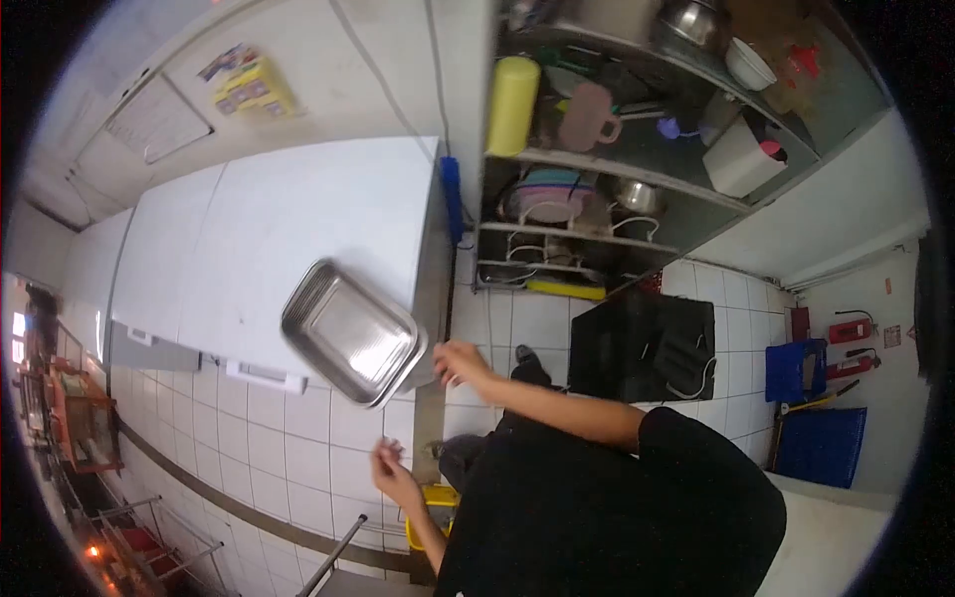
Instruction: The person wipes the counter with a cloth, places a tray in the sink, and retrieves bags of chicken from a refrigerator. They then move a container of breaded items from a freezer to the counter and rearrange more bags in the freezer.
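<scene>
A stack of rectangular stainless steel pans sits at the near edge of a white chest freezer, its corner reaching over the edge. My right hand is just beside the pans' right rim, its fingers curled in. Lower down, in front of the freezer, my left hand is raised over the tiled floor with its fingers drawn together. What either hand holds, if anything, is too small to make out.
Metal shelves with pots, bowls and containers stand behind the freezer's right end. A black box-shaped unit is on the floor to the right. Blue crates and fire extinguishers are farther right. Something yellow is by my left forearm.
</scene>
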Demonstrator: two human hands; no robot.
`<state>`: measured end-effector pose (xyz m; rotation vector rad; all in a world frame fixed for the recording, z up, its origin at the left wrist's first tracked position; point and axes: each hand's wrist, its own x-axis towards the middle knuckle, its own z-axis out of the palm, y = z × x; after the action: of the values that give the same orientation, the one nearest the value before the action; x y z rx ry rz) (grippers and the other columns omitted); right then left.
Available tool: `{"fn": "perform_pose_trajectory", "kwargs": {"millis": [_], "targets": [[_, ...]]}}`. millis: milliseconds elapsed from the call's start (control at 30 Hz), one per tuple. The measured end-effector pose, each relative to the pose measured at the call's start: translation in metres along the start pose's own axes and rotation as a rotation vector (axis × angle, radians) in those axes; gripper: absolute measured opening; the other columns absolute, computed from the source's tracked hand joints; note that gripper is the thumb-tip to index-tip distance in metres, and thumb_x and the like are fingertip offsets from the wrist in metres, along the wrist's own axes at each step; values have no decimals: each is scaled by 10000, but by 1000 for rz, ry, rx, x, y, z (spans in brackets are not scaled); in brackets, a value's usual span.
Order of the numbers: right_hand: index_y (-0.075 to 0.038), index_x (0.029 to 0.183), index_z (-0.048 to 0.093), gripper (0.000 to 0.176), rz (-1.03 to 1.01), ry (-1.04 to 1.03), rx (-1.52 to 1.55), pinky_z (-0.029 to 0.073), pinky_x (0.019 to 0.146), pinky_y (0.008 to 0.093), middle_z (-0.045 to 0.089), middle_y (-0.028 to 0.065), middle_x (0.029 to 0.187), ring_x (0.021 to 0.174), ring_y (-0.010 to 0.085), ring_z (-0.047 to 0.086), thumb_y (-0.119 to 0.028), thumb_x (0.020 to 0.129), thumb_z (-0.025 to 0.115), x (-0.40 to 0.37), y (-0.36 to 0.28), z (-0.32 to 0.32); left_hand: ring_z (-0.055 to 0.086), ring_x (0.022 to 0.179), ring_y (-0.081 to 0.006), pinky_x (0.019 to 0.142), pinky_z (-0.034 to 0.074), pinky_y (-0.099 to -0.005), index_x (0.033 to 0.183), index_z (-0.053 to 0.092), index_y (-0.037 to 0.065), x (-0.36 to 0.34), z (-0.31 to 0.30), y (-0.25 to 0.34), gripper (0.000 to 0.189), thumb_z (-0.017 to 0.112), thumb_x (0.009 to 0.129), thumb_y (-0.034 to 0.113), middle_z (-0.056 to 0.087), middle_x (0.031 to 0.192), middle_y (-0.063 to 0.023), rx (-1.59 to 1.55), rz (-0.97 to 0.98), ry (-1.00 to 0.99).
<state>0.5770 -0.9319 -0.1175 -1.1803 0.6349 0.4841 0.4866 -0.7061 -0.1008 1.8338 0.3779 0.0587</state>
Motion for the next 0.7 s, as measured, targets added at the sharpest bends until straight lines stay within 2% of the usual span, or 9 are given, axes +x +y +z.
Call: {"fn": "perform_pose_trajectory", "kwargs": {"millis": [67,133,167,233,267,367,433,567,700], "targets": [[-64,1187,479,524,104,127,-7,513,613,284,605,107,995,809,180,615,-462,857,556,8,3,6,611,817,-209,751,490,-312,1106,553,-39,-38,-43,-52,283,466,939,171,631,918,-140,126,-159,-116],[-53,1311,321,750,207,177,37,526,737,416,435,163,1266,1020,291,553,-531,799,589,12,6,21,623,871,-271,785,479,-344,1116,558,-17,-63,-95,-100,295,512,906,184,639,945,-174,433,-352,-362],[-53,1311,321,750,208,184,27,526,737,416,435,163,1266,1020,291,553,-531,799,589,25,9,23,625,901,-305,798,474,-360,1121,561,-3,-67,-113,-115,304,533,888,192,640,960,-191,641,-442,-500],[-38,1367,206,902,63,118,78,506,794,506,263,179,1396,1165,392,430,-553,759,628,57,13,23,622,902,-331,792,474,-376,1124,564,8,-77,-133,-126,306,536,883,195,639,967,-192,585,-456,-487],[-11,1343,255,855,94,377,154,488,851,502,319,187,1380,1160,386,453,-501,761,646,64,8,35,618,902,-357,785,474,-391,1128,567,19,-82,-144,-132,309,538,878,198,639,974,-193,541,-467,-469],[-17,1331,288,798,18,435,88,474,891,455,410,205,1328,1138,391,484,-403,747,672,107,39,17,628,796,-279,710,487,-357,1116,571,15,-68,-186,-169,292,517,890,190,647,909,-160,491,-373,-349],[14,1227,431,620,-60,965,-179,470,873,411,550,237,1157,1054,393,545,-268,721,653,110,39,27,623,754,-237,681,489,-333,1112,574,15,-60,-200,-173,286,513,893,188,644,881,-144,368,-376,-258],[33,1149,479,527,-246,996,-176,519,749,335,587,187,1067,884,320,608,-236,724,637,122,39,11,561,671,-127,594,465,-259,1123,565,16,-18,-183,-167,279,510,896,168,591,805,-88,267,-365,-236],[23,1132,504,444,-286,885,84,519,721,354,595,152,1005,842,259,603,-170,742,587,80,33,27,599,735,-156,643,488,-281,1136,564,35,36,-159,-138,275,515,891,150,604,857,-104,121,-260,-281]]}}
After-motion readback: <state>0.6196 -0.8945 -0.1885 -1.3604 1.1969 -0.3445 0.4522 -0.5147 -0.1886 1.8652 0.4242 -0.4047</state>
